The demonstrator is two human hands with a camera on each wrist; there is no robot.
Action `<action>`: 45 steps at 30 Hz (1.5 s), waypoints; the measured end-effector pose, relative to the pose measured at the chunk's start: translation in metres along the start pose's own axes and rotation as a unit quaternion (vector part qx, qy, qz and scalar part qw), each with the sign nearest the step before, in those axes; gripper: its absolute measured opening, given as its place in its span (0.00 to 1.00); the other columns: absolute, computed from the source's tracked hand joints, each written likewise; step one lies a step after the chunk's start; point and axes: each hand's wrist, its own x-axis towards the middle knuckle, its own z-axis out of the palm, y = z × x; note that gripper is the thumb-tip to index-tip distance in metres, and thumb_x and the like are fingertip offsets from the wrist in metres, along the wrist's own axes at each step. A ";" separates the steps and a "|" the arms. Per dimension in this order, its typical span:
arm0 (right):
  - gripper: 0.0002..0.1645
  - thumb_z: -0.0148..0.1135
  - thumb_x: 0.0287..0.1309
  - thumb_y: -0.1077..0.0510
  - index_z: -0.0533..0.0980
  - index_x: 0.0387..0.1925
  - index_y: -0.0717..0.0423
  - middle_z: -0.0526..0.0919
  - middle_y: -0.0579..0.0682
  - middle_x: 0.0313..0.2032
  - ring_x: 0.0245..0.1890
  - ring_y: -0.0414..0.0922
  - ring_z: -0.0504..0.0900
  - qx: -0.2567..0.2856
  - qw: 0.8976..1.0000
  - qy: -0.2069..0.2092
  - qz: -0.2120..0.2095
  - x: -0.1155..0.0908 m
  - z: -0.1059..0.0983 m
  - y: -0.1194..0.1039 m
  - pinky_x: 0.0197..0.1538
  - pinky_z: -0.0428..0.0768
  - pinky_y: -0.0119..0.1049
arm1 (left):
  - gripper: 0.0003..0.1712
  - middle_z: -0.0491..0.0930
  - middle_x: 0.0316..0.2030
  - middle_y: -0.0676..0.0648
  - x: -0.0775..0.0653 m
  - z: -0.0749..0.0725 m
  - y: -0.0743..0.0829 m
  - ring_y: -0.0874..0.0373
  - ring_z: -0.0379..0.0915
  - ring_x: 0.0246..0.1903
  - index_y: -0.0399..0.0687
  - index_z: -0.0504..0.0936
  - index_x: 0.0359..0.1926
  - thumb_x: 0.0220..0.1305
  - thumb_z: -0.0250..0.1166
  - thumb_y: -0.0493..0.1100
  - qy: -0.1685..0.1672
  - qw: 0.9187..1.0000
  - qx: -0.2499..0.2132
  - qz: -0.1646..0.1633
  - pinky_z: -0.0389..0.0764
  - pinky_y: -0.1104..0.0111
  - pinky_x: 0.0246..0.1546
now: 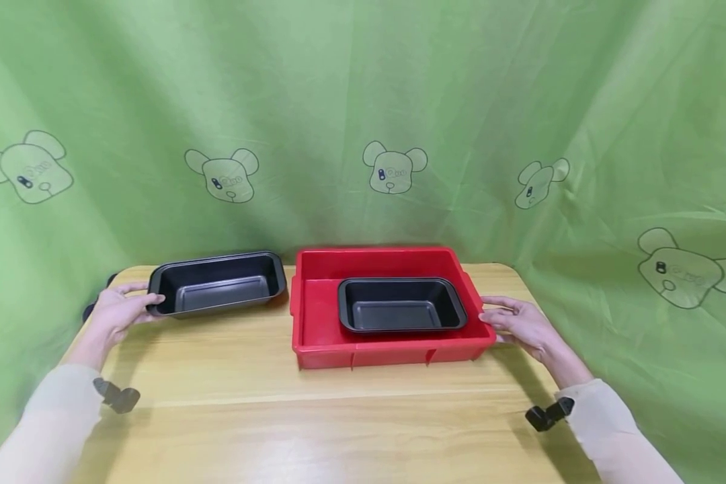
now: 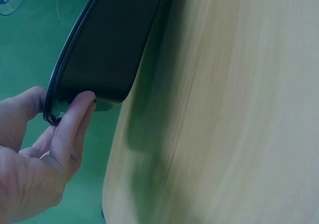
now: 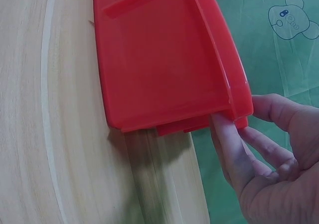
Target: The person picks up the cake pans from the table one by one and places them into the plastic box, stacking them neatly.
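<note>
A black loaf pan point(image 1: 224, 286) is at the back left of the table, its left end gripped by my left hand point(image 1: 121, 309). In the left wrist view the thumb lies over the rim of this pan point(image 2: 109, 40) and the fingers press its outer side. A red plastic bin point(image 1: 320, 323) stands right of centre with a second, smaller black loaf pan point(image 1: 402, 306) inside it. My right hand point(image 1: 520, 326) holds the bin's right end. In the right wrist view, the thumb and fingers pinch the rim of the red bin point(image 3: 164, 59).
The wooden table point(image 1: 266, 417) has rounded back corners. Behind it and along both sides hangs a green curtain point(image 1: 314, 134) with printed bear heads. A small dark object point(image 1: 89, 310), partly hidden, shows behind my left hand at the table's left edge.
</note>
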 end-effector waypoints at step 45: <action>0.46 0.66 0.72 0.58 0.54 0.80 0.68 0.90 0.35 0.41 0.40 0.36 0.91 0.010 1.000 -0.006 -0.004 -0.002 0.002 -0.001 0.46 0.93 0.35 | 0.21 0.87 0.26 0.61 -0.064 0.049 0.055 0.65 0.88 0.27 0.47 0.73 0.52 0.65 0.68 0.27 0.034 0.998 -0.034 0.042 0.92 0.71 0.33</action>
